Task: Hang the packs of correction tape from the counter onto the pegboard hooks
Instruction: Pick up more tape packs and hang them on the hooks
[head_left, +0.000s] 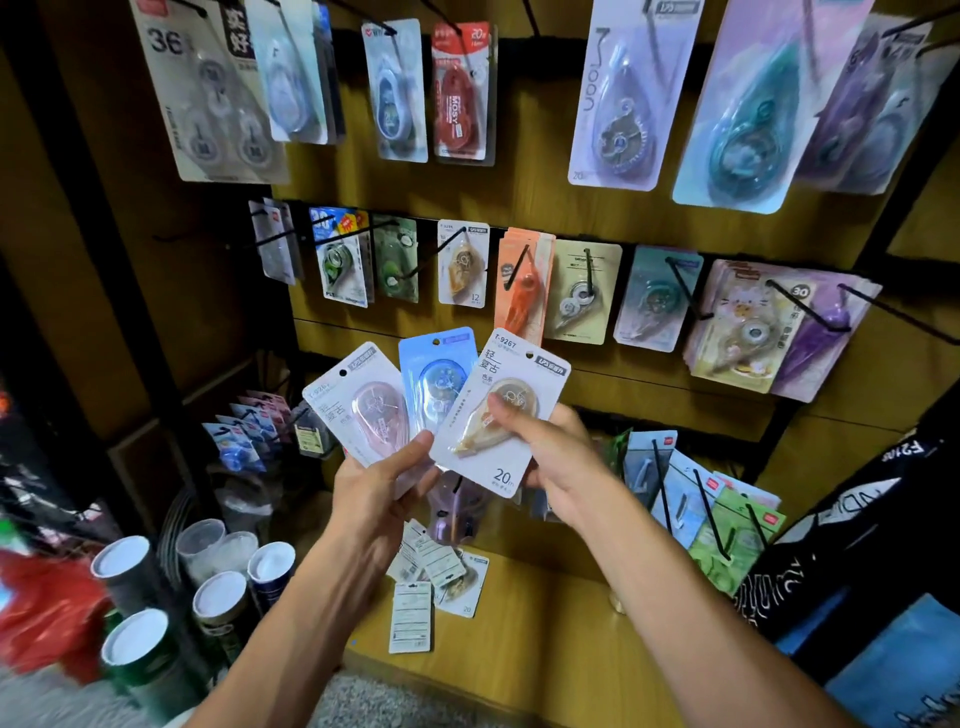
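I hold three packs of correction tape fanned out in front of the pegboard (582, 223). My left hand (379, 488) grips the pink pack (358, 405) and the blue pack (439, 379) by their lower ends. My right hand (550, 457) pinches the beige pack (506, 410), thumb on its blister. A few more packs (436, 577) lie on the wooden counter (545, 644) below my hands. Black hooks (680, 291) on the board carry many hung packs.
Rows of hung packs fill the board above and to the right. A low rack of packs (711, 514) leans at the right. Several cups and cans (218, 597) stand at the lower left. A dark printed bag (852, 561) hangs at the right edge.
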